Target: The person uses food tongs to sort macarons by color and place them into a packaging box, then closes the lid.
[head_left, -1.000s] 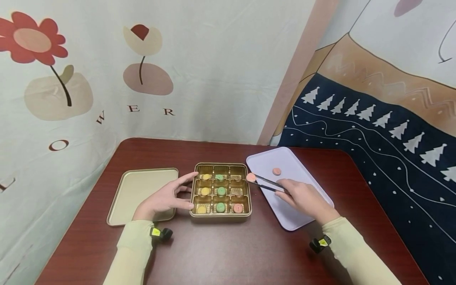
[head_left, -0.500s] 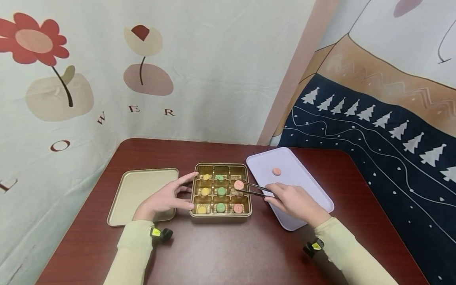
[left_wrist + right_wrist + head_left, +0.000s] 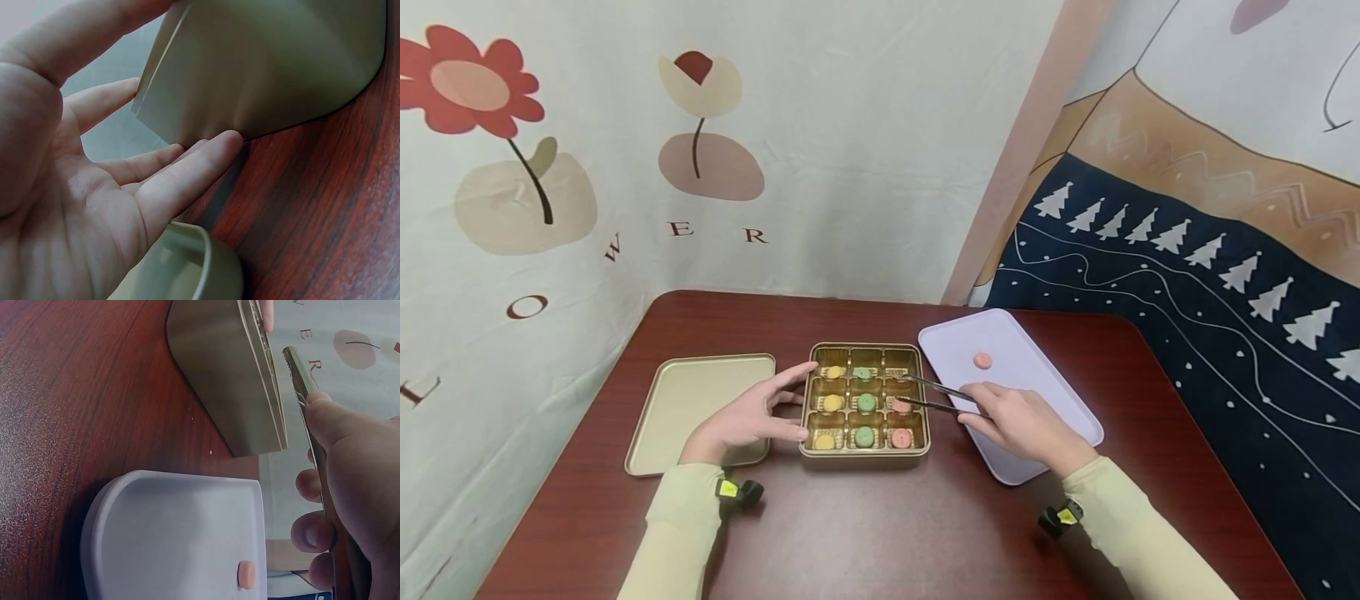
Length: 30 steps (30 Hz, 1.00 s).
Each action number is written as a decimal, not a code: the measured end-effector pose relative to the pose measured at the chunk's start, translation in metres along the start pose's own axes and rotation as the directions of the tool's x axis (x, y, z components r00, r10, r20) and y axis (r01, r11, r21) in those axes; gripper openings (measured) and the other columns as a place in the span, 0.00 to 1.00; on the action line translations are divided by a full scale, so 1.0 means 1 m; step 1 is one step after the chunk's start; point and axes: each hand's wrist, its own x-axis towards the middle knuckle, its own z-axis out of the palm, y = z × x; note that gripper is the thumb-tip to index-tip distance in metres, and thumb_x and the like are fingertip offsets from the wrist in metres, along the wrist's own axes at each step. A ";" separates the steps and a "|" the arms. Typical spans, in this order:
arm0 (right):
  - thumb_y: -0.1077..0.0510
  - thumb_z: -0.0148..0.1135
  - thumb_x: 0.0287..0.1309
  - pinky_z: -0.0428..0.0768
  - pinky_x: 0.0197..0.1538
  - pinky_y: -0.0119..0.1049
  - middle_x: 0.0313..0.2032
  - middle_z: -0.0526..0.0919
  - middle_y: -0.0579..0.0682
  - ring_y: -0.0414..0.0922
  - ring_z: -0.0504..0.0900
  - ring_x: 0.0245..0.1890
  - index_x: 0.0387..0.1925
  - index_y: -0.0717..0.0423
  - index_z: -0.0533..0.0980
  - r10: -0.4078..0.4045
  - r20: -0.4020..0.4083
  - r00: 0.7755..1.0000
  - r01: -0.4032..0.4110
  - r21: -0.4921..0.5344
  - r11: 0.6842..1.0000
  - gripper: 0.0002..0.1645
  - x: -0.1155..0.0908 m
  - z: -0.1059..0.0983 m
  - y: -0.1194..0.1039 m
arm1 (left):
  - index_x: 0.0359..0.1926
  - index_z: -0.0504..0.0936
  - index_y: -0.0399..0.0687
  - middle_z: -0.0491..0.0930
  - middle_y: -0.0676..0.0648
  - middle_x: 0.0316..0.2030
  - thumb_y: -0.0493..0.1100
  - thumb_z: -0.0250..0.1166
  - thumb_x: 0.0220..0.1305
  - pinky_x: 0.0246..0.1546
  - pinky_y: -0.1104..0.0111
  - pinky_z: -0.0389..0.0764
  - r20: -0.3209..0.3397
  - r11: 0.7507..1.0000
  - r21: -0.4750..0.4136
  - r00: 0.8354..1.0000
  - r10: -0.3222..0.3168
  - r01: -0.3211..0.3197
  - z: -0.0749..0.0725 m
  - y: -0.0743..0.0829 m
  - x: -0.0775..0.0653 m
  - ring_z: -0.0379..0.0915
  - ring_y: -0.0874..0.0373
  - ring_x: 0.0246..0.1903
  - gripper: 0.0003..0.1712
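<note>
A gold tin (image 3: 863,460) with a grid of compartments holds small round macaron-like pieces: yellow on the left, green in the middle, pink on the right. My left hand (image 3: 747,417) rests against its left side, fingers fairly straight, touching the wall (image 3: 275,69). In my right hand (image 3: 1026,425) I hold a pair of metal tongs (image 3: 936,406), whose serrated tip (image 3: 292,357) shows in the right wrist view. Their arms stand spread over the right column. Beneath them a pink piece (image 3: 901,405) lies in the middle right compartment; the tongs partly hide it.
Right of the tin lies a lilac tray (image 3: 1022,450) with one pink piece (image 3: 982,361) on it. A flat gold lid (image 3: 700,392) sits at the left, near my left wrist. All stand on a dark red wooden table (image 3: 865,533), with printed cloth hanging behind.
My right hand moved left from the tray, bringing a pink piece over the tin. The tongs then spread and let it down into the middle right compartment. My left hand stayed put.
</note>
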 end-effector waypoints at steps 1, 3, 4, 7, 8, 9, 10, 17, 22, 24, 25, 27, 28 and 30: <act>0.45 0.71 0.68 0.81 0.32 0.37 0.33 0.82 0.41 0.36 0.76 0.28 0.56 0.50 0.79 -0.001 -0.001 1.000 0.001 -0.003 1.000 0.22 0.000 0.000 0.000 | 0.84 0.52 0.48 0.62 0.32 0.74 0.37 0.81 0.57 0.62 0.51 0.77 0.001 1.000 0.000 1.000 0.000 0.000 0.000 0.000 0.000 0.70 0.35 0.65 0.62; 0.44 0.70 0.68 0.81 0.32 0.36 0.33 0.81 0.40 0.35 0.76 0.28 0.56 0.50 0.79 -0.005 -0.002 1.000 0.005 -0.009 1.000 0.22 -0.001 0.001 0.000 | 0.84 0.52 0.48 0.62 0.32 0.74 0.37 0.81 0.57 0.62 0.52 0.78 0.002 1.000 0.002 1.000 0.001 -0.001 0.000 0.000 0.000 0.70 0.35 0.65 0.62; 0.44 0.70 0.68 0.80 0.32 0.36 0.32 0.80 0.39 0.35 0.76 0.28 0.56 0.49 0.79 -0.006 -0.003 1.000 0.006 -0.012 1.000 0.22 -0.001 0.001 0.000 | 0.84 0.52 0.48 0.62 0.32 0.74 0.37 0.80 0.57 0.62 0.52 0.78 0.003 1.000 0.001 1.000 0.002 -0.002 0.000 0.000 0.000 0.70 0.35 0.65 0.61; 0.45 0.70 0.68 0.80 0.32 0.36 0.31 0.79 0.39 0.35 0.76 0.27 0.56 0.49 0.78 -0.005 -0.007 1.000 0.005 -0.012 1.000 0.22 -0.001 0.001 0.000 | 0.84 0.52 0.48 0.62 0.32 0.74 0.36 0.80 0.57 0.61 0.53 0.78 0.005 1.000 -0.001 1.000 0.003 -0.003 0.000 -0.001 0.001 0.70 0.35 0.65 0.61; 0.45 0.71 0.68 0.80 0.31 0.36 0.31 0.79 0.39 0.35 0.75 0.27 0.56 0.49 0.78 -0.002 -0.007 1.000 0.002 -0.009 1.000 0.22 -0.001 0.001 0.000 | 0.84 0.52 0.48 0.62 0.32 0.74 0.36 0.80 0.57 0.61 0.53 0.78 0.006 1.000 -0.002 1.000 0.004 -0.004 0.000 -0.001 0.001 0.70 0.35 0.65 0.61; 0.45 0.71 0.68 0.79 0.31 0.36 0.31 0.78 0.38 0.35 0.75 0.27 0.57 0.49 0.78 0.002 -0.008 1.000 -0.002 -0.005 1.000 0.22 -0.002 0.001 0.001 | 0.84 0.52 0.48 0.62 0.32 0.74 0.36 0.80 0.57 0.61 0.53 0.79 0.006 1.000 -0.001 1.000 0.005 -0.004 0.000 -0.001 0.001 0.70 0.35 0.65 0.61; 0.45 0.71 0.68 0.79 0.31 0.35 0.30 0.78 0.38 0.35 0.75 0.27 0.57 0.49 0.78 0.007 -0.008 1.000 -0.007 0.000 1.000 0.22 -0.002 0.001 0.001 | 0.84 0.52 0.48 0.62 0.32 0.74 0.36 0.80 0.57 0.61 0.53 0.79 0.007 1.000 -0.001 1.000 0.006 -0.006 0.000 -0.001 0.001 0.70 0.35 0.65 0.61; 0.46 0.73 0.66 0.77 0.30 0.35 0.29 0.76 0.38 0.35 0.73 0.26 0.57 0.50 0.78 0.055 -0.019 0.998 -0.055 0.004 0.998 0.24 -0.007 0.002 0.011 | 0.84 0.52 0.48 0.62 0.32 0.75 0.36 0.80 0.57 0.61 0.53 0.79 0.004 1.000 0.000 1.000 0.005 -0.005 0.000 -0.001 0.001 0.70 0.35 0.64 0.62; 0.46 0.72 0.67 0.77 0.32 0.36 0.28 0.76 0.39 0.37 0.73 0.27 0.57 0.51 0.79 0.144 -0.001 0.990 -0.144 0.009 0.990 0.23 -0.013 0.003 0.024 | 0.84 0.52 0.48 0.62 0.32 0.74 0.36 0.80 0.57 0.61 0.52 0.79 0.007 1.000 -0.002 1.000 0.004 -0.004 0.000 -0.001 0.001 0.70 0.35 0.64 0.61; 0.46 0.72 0.67 0.77 0.32 0.36 0.28 0.76 0.39 0.37 0.73 0.27 0.56 0.51 0.79 0.176 0.006 0.984 -0.176 0.020 0.984 0.22 -0.014 0.003 0.028 | 0.84 0.52 0.48 0.62 0.32 0.74 0.37 0.80 0.57 0.61 0.52 0.79 0.008 1.000 -0.001 1.000 0.005 -0.005 -0.001 -0.001 0.001 0.70 0.35 0.64 0.61; 0.47 0.71 0.67 0.76 0.32 0.36 0.28 0.76 0.39 0.37 0.73 0.27 0.56 0.51 0.79 0.184 0.003 0.983 -0.184 0.021 0.983 0.22 -0.015 0.003 0.031 | 0.84 0.52 0.48 0.62 0.32 0.74 0.37 0.80 0.57 0.61 0.52 0.79 0.008 1.000 -0.001 1.000 0.006 -0.006 -0.001 -0.001 0.001 0.70 0.35 0.64 0.61; 0.47 0.71 0.68 0.76 0.32 0.36 0.28 0.76 0.39 0.37 0.73 0.27 0.55 0.52 0.80 0.196 0.001 0.981 -0.196 0.024 0.980 0.21 -0.016 0.004 0.036 | 0.84 0.52 0.48 0.63 0.32 0.74 0.37 0.81 0.57 0.61 0.52 0.78 0.007 1.000 0.003 1.000 0.007 -0.007 -0.001 -0.001 0.001 0.70 0.35 0.64 0.62; 0.47 0.71 0.68 0.76 0.32 0.36 0.28 0.76 0.39 0.37 0.73 0.27 0.55 0.52 0.80 0.201 0.000 0.980 -0.201 0.024 0.979 0.20 -0.017 0.004 0.038 | 0.84 0.52 0.48 0.63 0.32 0.74 0.37 0.80 0.57 0.61 0.52 0.78 0.008 1.000 0.003 1.000 0.008 -0.008 -0.001 -0.001 0.000 0.70 0.35 0.64 0.61; 0.47 0.70 0.69 0.76 0.32 0.36 0.28 0.76 0.40 0.38 0.73 0.27 0.55 0.52 0.80 0.217 0.002 0.976 -0.217 0.023 0.976 0.20 -0.018 0.005 0.044 | 0.84 0.52 0.48 0.63 0.32 0.74 0.37 0.80 0.57 0.62 0.51 0.77 0.007 1.000 0.006 1.000 0.010 -0.010 0.000 -0.001 0.000 0.70 0.35 0.64 0.61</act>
